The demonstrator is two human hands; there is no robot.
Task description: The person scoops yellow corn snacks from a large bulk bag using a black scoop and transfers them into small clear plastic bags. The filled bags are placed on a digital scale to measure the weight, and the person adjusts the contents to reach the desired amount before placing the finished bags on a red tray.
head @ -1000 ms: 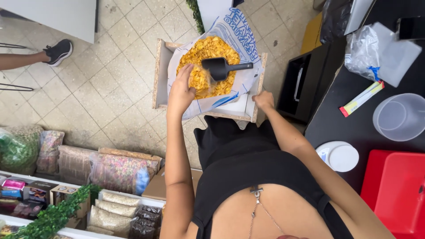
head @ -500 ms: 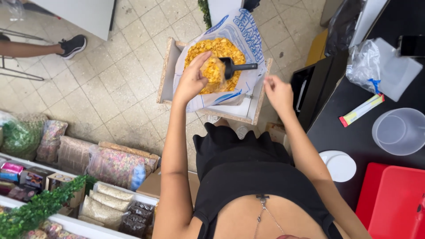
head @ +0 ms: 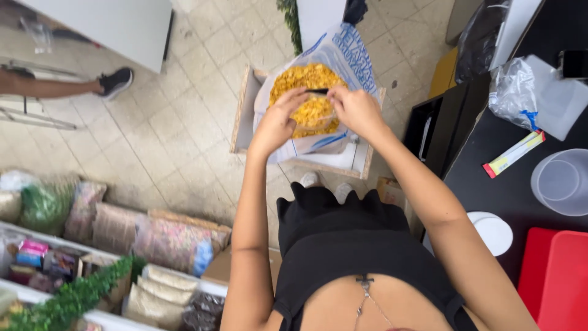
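Both hands over cereal bag [head: 343, 55]: left hand [head: 278, 119] curled at the rim, right hand [head: 355, 110] pinching black scoop [head: 318, 91], probably; handle points left.

Both arms reach forward, left hand [head: 277, 121] and right hand [head: 355, 110] close together, fingers curled.

Bright even daylight; soft shadows, blurred edges.

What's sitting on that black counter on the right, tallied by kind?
Clear plastic bag: 1
Clear plastic cup: 1
White round lid: 1
Yellow-and-red stick packet: 1
Red container: 1
Total: 5
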